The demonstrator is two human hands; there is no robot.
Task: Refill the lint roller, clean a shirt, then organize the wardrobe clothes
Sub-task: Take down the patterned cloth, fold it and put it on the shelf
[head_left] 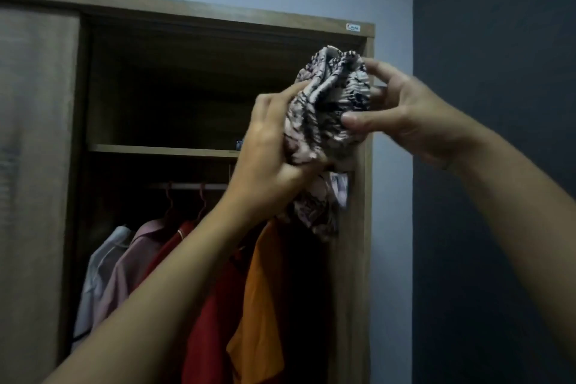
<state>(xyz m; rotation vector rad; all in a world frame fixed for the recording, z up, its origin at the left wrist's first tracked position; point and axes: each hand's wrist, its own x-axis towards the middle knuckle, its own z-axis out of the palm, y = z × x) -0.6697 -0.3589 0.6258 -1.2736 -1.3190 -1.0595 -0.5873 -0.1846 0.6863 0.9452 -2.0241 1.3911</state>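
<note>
A bunched garment (324, 121) with a pink, white and dark pattern is held up in front of the open wooden wardrobe (352, 243), level with its upper shelf (162, 150). My left hand (274, 153) grips the cloth from the left and below, fingers curled into the folds. My right hand (396, 112) holds the cloth's right side, thumb pressed on the front and fingers spread behind it. A loose end of the garment hangs down beneath my left hand.
Below the shelf a rail (190, 186) carries hangers with a white shirt (99, 274), a pink shirt (131, 262), a red garment (212, 321) and an orange garment (261, 299). A sliding door (34, 165) covers the wardrobe's left half. A dark wall (498, 103) stands at the right.
</note>
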